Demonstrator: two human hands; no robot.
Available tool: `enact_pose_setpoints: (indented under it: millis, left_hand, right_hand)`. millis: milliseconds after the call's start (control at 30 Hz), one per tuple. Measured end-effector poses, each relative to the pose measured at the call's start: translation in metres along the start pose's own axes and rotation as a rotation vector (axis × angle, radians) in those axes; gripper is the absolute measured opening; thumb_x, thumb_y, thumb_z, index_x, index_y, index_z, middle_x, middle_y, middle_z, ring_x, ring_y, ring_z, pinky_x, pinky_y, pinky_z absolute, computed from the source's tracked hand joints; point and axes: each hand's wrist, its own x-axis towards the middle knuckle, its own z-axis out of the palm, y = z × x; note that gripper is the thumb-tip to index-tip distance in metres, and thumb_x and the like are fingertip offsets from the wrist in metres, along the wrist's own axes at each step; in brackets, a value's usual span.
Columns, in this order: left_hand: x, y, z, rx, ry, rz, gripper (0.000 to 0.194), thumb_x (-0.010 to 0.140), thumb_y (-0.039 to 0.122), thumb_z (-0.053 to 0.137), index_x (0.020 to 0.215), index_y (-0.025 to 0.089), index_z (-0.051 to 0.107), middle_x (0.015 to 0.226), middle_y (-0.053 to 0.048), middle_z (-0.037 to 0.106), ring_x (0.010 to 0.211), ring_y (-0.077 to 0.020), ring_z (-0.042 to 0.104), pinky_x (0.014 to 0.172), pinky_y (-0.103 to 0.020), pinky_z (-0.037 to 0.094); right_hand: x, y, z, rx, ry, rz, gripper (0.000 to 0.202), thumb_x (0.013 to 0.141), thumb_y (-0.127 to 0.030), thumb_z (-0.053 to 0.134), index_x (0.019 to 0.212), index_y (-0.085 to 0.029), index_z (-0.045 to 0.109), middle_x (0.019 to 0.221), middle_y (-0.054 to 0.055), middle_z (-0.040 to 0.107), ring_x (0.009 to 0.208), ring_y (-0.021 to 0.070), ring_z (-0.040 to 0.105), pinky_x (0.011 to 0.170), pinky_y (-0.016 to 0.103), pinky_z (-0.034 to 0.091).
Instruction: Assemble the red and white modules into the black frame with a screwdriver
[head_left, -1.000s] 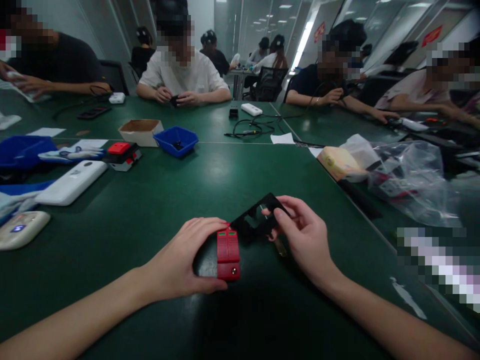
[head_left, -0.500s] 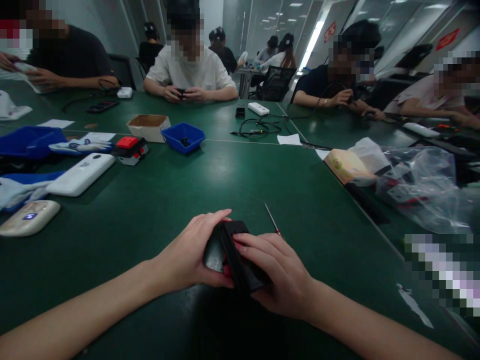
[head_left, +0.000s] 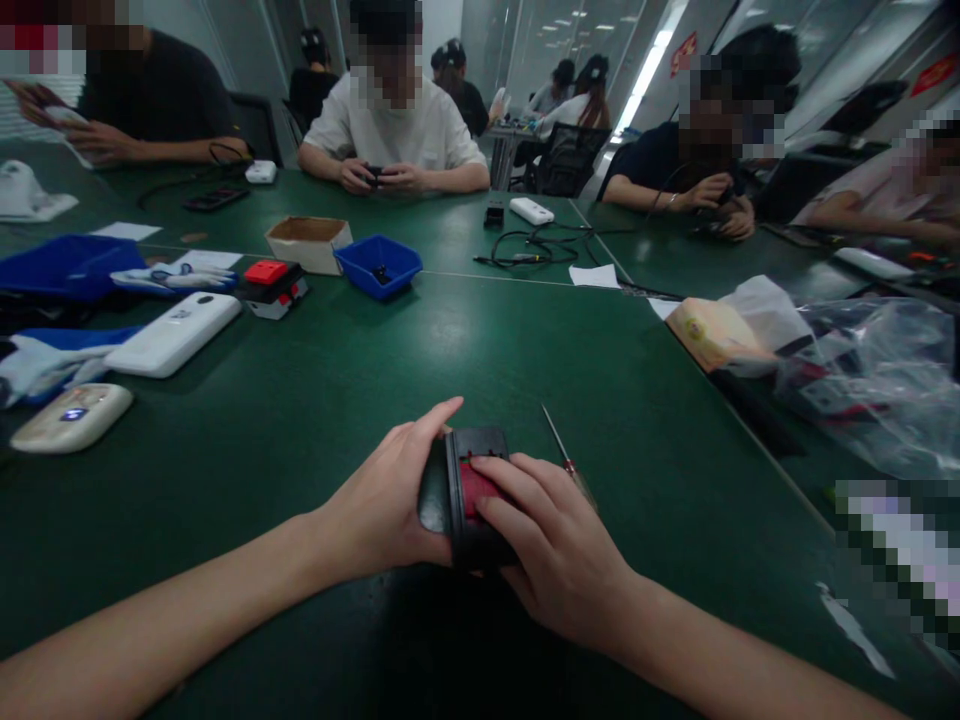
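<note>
Between my hands is a small black case with a red panel (head_left: 478,492), its kind not clear. My left hand (head_left: 382,495) grips its left side, the thumb at the near end and the other fingers toward the far end, partly hidden behind it. Across its top and right side curls my right hand (head_left: 559,540), with two fingertips on the red panel. A thin screwdriver (head_left: 559,435) lies on the table just beyond my right hand, its handle partly hidden by the hand.
On the green table (head_left: 315,400), a blue bin (head_left: 379,268), a cardboard box (head_left: 309,247) and a red-and-black device (head_left: 274,288) stand ahead. A white power bank (head_left: 176,335) and gloves (head_left: 56,365) lie left. Plastic bags (head_left: 877,390) lie right; several people sit around.
The black case has turned in my hands, so more of its red panel faces up. My hands stay around it. The whole view has shifted slightly.
</note>
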Motion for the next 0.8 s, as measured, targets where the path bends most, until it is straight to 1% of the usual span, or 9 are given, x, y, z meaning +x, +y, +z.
enact_pose_setpoints:
  millis: [100, 200, 267, 400, 467, 533, 633, 700, 800]
  left_hand:
    - [0.0, 0.0, -0.001, 0.016, 0.006, 0.032, 0.13, 0.06, 0.056, 0.093, 0.162, 0.028, 0.016, 0.149, -0.017, 0.054, 0.128, -0.0396, 0.061, 0.109, -0.057, 0.052]
    - [0.002, -0.001, -0.005, 0.033, -0.005, 0.069, 0.13, 0.058, 0.063, 0.093, 0.161, 0.028, 0.021, 0.152, -0.017, 0.051, 0.133, -0.0411, 0.058, 0.113, -0.06, 0.048]
    - [0.003, -0.002, -0.007, 0.033, -0.027, 0.1, 0.131, 0.054, 0.069, 0.092, 0.159, 0.027, 0.025, 0.153, -0.018, 0.051, 0.136, -0.0425, 0.055, 0.116, -0.061, 0.045]
    - [0.003, -0.004, -0.012, -0.006, -0.049, 0.177, 0.131, 0.05, 0.074, 0.091, 0.157, 0.026, 0.032, 0.155, -0.019, 0.048, 0.142, -0.0437, 0.049, 0.121, -0.062, 0.039]
    - [0.003, -0.004, -0.015, -0.019, -0.064, 0.197, 0.127, 0.055, 0.075, 0.088, 0.157, 0.026, 0.031, 0.156, -0.019, 0.047, 0.142, -0.0422, 0.048, 0.122, -0.061, 0.038]
    - [0.002, -0.003, -0.018, -0.007, -0.071, 0.175, 0.111, 0.068, 0.072, 0.082, 0.156, 0.025, 0.032, 0.156, -0.019, 0.046, 0.144, -0.0399, 0.047, 0.122, -0.06, 0.039]
    - [0.002, 0.0, -0.021, 0.017, -0.093, 0.099, 0.088, 0.084, 0.064, 0.072, 0.153, 0.023, 0.037, 0.157, -0.02, 0.044, 0.145, -0.0386, 0.045, 0.12, -0.059, 0.041]
    - [0.001, 0.001, -0.022, 0.027, -0.105, 0.084, 0.087, 0.087, 0.064, 0.069, 0.154, 0.021, 0.036, 0.157, -0.021, 0.044, 0.144, -0.039, 0.046, 0.119, -0.059, 0.042]
    - [0.001, 0.0, -0.022, 0.056, -0.075, 0.182, 0.092, 0.088, 0.067, 0.065, 0.159, 0.021, 0.029, 0.157, -0.021, 0.045, 0.142, -0.0392, 0.047, 0.118, -0.059, 0.042]
  right_hand:
    - [0.001, -0.002, 0.0, -0.007, -0.005, -0.008, 0.034, 0.096, -0.021, 0.048, 0.129, -0.017, 0.053, 0.129, 0.019, 0.068, 0.113, 0.0314, 0.06, 0.089, 0.046, 0.057]
    - [-0.001, 0.0, -0.001, 0.026, -0.022, 0.003, 0.033, 0.099, -0.026, 0.048, 0.13, -0.015, 0.052, 0.134, 0.021, 0.062, 0.117, 0.0312, 0.059, 0.094, 0.047, 0.057]
    - [-0.002, 0.001, -0.001, 0.032, -0.031, -0.006, 0.035, 0.101, -0.029, 0.05, 0.133, -0.014, 0.051, 0.14, 0.023, 0.056, 0.126, 0.0342, 0.055, 0.1, 0.05, 0.056]
    - [-0.002, 0.002, -0.001, 0.036, -0.065, -0.033, 0.043, 0.102, -0.037, 0.052, 0.138, -0.013, 0.047, 0.151, 0.028, 0.045, 0.141, 0.0425, 0.043, 0.106, 0.061, 0.051]
    - [-0.003, 0.003, -0.001, 0.072, -0.094, -0.027, 0.046, 0.102, -0.039, 0.052, 0.14, -0.013, 0.045, 0.155, 0.03, 0.041, 0.145, 0.0438, 0.04, 0.108, 0.064, 0.049]
    - [-0.003, 0.004, -0.002, 0.133, -0.127, -0.001, 0.048, 0.102, -0.038, 0.053, 0.142, -0.013, 0.042, 0.158, 0.03, 0.037, 0.148, 0.0429, 0.037, 0.111, 0.063, 0.047]
    - [-0.004, 0.008, -0.002, 0.251, -0.181, 0.063, 0.05, 0.102, -0.032, 0.054, 0.146, -0.012, 0.038, 0.162, 0.03, 0.033, 0.152, 0.0369, 0.036, 0.114, 0.056, 0.047]
    - [-0.005, 0.009, -0.001, 0.292, -0.212, 0.09, 0.053, 0.102, -0.029, 0.055, 0.148, -0.011, 0.035, 0.164, 0.031, 0.03, 0.153, 0.0349, 0.036, 0.114, 0.053, 0.048]
    - [-0.005, 0.008, 0.0, 0.244, -0.222, 0.061, 0.057, 0.1, -0.03, 0.058, 0.149, -0.013, 0.035, 0.164, 0.03, 0.029, 0.154, 0.0409, 0.032, 0.113, 0.059, 0.047]
